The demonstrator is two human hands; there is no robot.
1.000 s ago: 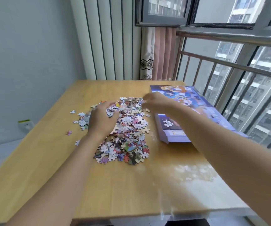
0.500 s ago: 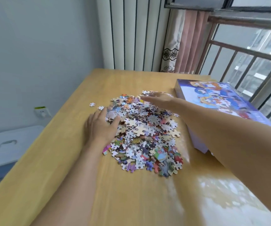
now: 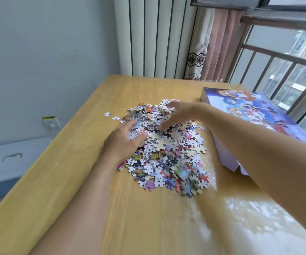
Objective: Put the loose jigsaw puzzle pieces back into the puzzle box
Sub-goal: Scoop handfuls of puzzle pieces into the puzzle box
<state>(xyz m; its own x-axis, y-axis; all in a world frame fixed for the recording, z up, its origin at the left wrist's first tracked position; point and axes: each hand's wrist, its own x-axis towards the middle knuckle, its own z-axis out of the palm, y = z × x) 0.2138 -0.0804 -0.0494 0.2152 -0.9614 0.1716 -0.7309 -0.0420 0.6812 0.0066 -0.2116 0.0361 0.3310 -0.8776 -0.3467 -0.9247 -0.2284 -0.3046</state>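
A heap of colourful jigsaw pieces (image 3: 168, 159) lies in the middle of the wooden table (image 3: 74, 181). My left hand (image 3: 124, 142) presses against the heap's left side, fingers curled into the pieces. My right hand (image 3: 179, 115) reaches over the far side of the heap, fingers spread and bent down into the pieces. The two hands cup a mound of pieces between them. The purple puzzle box (image 3: 255, 115), with a cartoon picture on top, lies to the right of the heap, partly behind my right forearm. Two stray pieces (image 3: 111, 116) lie left of the heap.
A window with metal railing (image 3: 286, 57) runs along the table's right side. A white radiator (image 3: 157, 37) and a pink curtain (image 3: 218, 45) stand behind the table. A pale blue storage bin (image 3: 10, 162) sits on the floor at the left, below a wall socket (image 3: 51, 123).
Both hands have drawn closer together across the heap, pushing pieces into a taller mound. The camera has shifted, so the heap sits nearer the middle of the view.
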